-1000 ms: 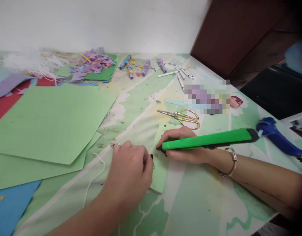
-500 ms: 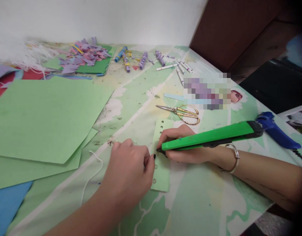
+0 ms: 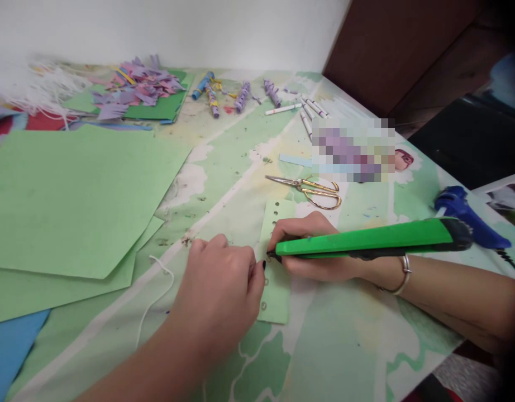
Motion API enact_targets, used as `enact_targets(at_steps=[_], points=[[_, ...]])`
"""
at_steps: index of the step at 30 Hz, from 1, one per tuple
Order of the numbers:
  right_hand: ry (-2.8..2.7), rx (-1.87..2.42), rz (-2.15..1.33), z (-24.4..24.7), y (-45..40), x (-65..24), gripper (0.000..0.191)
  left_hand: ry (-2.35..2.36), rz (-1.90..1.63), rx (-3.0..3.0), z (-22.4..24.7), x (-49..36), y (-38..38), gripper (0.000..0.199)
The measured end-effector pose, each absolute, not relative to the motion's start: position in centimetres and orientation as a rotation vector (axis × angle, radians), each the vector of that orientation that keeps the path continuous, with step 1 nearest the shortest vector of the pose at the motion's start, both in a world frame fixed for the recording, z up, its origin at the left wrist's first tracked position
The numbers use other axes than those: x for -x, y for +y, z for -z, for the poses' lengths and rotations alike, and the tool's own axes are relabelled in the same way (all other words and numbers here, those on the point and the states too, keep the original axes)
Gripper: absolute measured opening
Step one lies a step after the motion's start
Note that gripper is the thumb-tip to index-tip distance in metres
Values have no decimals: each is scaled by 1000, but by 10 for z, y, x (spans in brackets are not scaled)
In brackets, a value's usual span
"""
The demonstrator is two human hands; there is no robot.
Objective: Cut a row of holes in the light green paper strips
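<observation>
My right hand (image 3: 314,248) is closed around a green utility knife (image 3: 366,238), its black tip set down on a narrow strip of light green paper (image 3: 278,301). Along the strip runs a row of small round holes or drawn circles, partly hidden by my fingers. My left hand (image 3: 226,279) rests at the strip's left edge with its fingers curled in; whether they pinch anything is hidden. Just beyond the strip lie gold-handled scissors (image 3: 310,187). A white string (image 3: 157,296) curves on the tablecloth left of my left wrist.
Large light green sheets (image 3: 81,206) cover the left side. At the back are a heap of paper scraps (image 3: 136,89), rolled purple paper pieces (image 3: 243,97) and white markers (image 3: 314,109). A blue glue gun (image 3: 471,218) with a cord lies at the right.
The knife's rear end has swung lower and to the right, while its tip stays on the paper strip. My left hand holds its place.
</observation>
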State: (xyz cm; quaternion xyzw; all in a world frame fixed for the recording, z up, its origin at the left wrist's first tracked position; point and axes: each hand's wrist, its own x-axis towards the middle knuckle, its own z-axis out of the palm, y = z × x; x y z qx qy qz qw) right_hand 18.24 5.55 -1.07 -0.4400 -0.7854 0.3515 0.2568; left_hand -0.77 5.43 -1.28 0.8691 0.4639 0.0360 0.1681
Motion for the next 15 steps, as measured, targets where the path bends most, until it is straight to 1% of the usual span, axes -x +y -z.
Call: enact_targets(at_steps=[9,15], points=[[-2133,1195,-968,11,56,-184,15,1347,8,-2464,8,8,53,32],[-2115,1286,-981,8,55,-181,14,1354,-50,-2461,10,7,54,33]])
